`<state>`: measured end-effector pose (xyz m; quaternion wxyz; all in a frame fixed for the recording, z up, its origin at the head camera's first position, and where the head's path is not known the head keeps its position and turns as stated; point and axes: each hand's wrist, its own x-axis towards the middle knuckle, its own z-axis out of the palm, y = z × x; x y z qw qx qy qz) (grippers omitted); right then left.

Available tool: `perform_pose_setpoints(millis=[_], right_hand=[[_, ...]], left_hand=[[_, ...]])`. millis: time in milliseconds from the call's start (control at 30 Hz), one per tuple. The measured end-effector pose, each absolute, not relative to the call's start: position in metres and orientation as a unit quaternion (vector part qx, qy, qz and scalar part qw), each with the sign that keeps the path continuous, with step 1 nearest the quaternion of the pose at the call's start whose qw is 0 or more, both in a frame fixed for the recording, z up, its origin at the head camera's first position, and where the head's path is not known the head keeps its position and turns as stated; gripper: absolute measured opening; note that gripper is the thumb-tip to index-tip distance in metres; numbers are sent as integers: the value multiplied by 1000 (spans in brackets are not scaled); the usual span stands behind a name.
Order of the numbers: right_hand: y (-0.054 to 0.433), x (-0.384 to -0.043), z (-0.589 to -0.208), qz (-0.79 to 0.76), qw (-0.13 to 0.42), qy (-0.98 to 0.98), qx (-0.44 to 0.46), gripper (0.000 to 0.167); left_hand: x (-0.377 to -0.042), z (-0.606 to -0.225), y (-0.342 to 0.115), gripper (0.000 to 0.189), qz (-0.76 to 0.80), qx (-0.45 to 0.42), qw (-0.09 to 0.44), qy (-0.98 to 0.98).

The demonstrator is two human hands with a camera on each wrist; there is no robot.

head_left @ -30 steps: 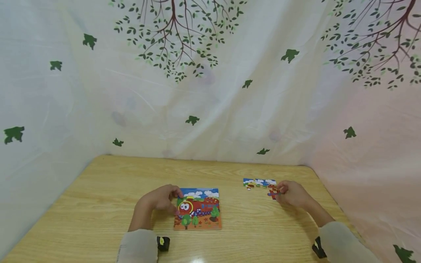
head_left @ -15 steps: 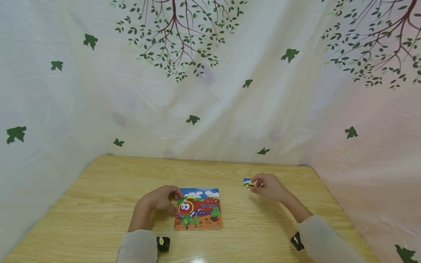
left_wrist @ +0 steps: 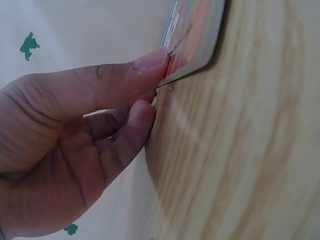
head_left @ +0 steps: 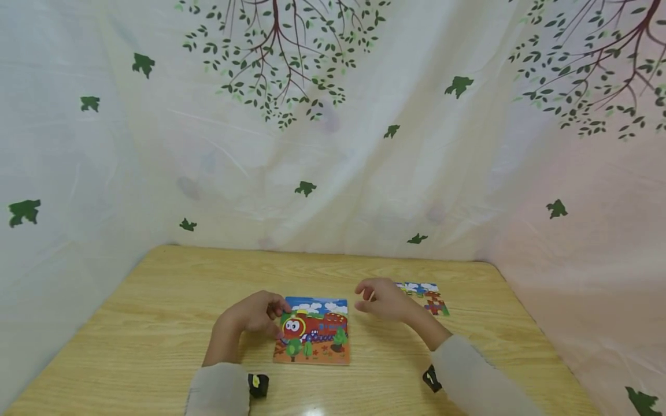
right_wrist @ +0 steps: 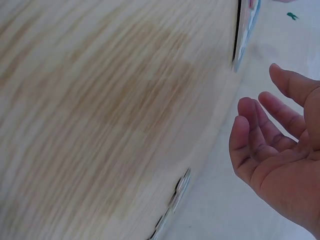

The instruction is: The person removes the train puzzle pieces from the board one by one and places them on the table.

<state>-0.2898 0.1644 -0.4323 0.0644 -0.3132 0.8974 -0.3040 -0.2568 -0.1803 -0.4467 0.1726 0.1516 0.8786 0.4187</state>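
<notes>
A square board with a cartoon train picture [head_left: 314,341] lies on the table. My left hand [head_left: 255,314] is at its left side; in the left wrist view the thumb lies over the board's edge [left_wrist: 200,52] and the curled fingers sit against the border beneath. My right hand [head_left: 385,299] hovers between the board and a partly joined jigsaw puzzle [head_left: 436,305], fingers loosely bent and holding nothing. Its wrist view shows a gap between thumb and fingers. The jigsaw's left part is hidden behind the right hand in the head view.
The wooden table [head_left: 171,306] ends at a pale cloth backdrop [head_left: 250,173] printed with branches and green leaves, which rises around its back and sides. A black strap [head_left: 431,379] is at the right sleeve and another black strap [head_left: 258,385] at the left one.
My right hand has moved left, off the right end of the jigsaw, across its left part, and toward the train board. The left hand stays at the board's edge.
</notes>
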Motion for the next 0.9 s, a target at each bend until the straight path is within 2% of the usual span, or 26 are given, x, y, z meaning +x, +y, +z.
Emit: perform_pose_setpoints(millis=[367,567,733,900], right_hand=[[123,-282,-439,-302,111,889,-326,28],[101,-272,-443,-289,145,880,-349,41],[88,-265,-445,-259,140,883,-366,56],[81,-263,-446,-241,131,896,-348,62]], left_hand=[[-254,-445,-179,39,429,122,163,880],[-254,-442,-178,40,427,118,164,882],[-254,-441,-177,39,412,114,164,889],[-253,-440,-177,37,403,102,174,892]])
